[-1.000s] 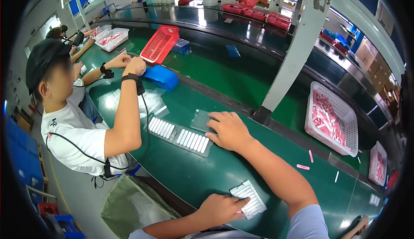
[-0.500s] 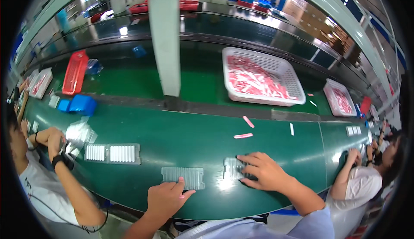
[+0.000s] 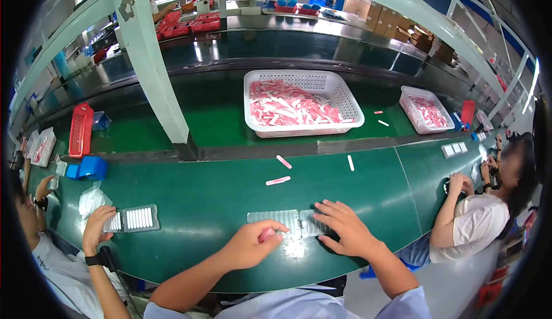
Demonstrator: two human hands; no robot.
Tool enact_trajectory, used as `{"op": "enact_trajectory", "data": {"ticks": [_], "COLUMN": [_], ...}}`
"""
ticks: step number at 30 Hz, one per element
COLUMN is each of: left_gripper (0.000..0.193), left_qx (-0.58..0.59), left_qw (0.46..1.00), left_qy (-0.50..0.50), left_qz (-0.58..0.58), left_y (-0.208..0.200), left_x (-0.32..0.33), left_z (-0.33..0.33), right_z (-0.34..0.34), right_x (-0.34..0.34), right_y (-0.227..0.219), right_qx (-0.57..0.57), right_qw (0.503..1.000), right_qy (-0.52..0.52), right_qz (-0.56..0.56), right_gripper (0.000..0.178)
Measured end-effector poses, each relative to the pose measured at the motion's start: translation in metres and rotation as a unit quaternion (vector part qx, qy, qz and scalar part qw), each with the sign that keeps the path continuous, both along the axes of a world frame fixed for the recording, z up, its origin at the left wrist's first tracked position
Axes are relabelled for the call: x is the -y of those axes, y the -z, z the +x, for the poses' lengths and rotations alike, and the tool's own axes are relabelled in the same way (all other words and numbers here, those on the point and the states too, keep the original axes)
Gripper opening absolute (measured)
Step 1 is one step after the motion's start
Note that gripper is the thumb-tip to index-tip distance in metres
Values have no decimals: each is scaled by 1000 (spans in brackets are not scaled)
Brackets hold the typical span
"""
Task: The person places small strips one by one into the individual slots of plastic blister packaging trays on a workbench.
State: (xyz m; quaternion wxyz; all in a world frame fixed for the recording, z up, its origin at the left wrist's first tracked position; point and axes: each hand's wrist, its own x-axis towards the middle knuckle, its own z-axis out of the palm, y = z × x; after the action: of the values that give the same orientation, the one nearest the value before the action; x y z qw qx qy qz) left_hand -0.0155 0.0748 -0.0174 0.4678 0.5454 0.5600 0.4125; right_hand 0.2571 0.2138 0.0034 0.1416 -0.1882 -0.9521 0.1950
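Observation:
A clear ribbed plastic tray (image 3: pixel 270 216) lies flat on the green worktable in front of me. My left hand (image 3: pixel 250 245) is curled over its near edge, closed round a small pink piece (image 3: pixel 266 234) that is mostly hidden by the fingers. A second clear section of tray (image 3: pixel 309 227) adjoins it on the right; whether the two are one piece I cannot tell. My right hand (image 3: pixel 349 230) spans this section, fingers at its far edge and thumb near its close edge. Beyond lie two pink strips (image 3: pixel 284 162) and a white strip (image 3: pixel 351 163).
A white basket (image 3: pixel 305 130) heaped with pink and white strips stands beyond the dark ledge, right of a pale post (image 3: pixel 150 60). At left, a co-worker's hand (image 3: pixel 98 227) touches a tray of white pieces (image 3: pixel 140 218). Another person (image 3: pixel 460 215) sits at right.
The view has swung to the right. The left tray now meets the right section, where a gap stood before. My left hand has gone from a pointing finger on the tray to a curled grip.

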Motion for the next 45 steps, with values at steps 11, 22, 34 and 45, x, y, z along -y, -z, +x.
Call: {"op": "enact_trajectory", "data": {"ticks": [11,22,34,45], "left_gripper": [58,58,44,48], "left_qx": [549,505,430,465], "left_qw": [807,829,874,843], "left_qy": [-80,-14,-11,-210], "left_qz": [-203,-241,-227,-170], "left_y": [-18,-12,-9,3], "left_x": [37,28,32,32], "left_z": [-32,-63,-68,-69], "right_z": [-100,-140,-167,-136], "right_x": [16,7,4,36], "right_y": [-29,-29,-19,6], "right_qx": [-102,-119,-31,-71], "right_qw": [984,978,968,983], "right_qy": [-131,-84,-56,-21], "right_qz": [-64,-147,-244,166], "right_gripper": [43,37,15,22]}}
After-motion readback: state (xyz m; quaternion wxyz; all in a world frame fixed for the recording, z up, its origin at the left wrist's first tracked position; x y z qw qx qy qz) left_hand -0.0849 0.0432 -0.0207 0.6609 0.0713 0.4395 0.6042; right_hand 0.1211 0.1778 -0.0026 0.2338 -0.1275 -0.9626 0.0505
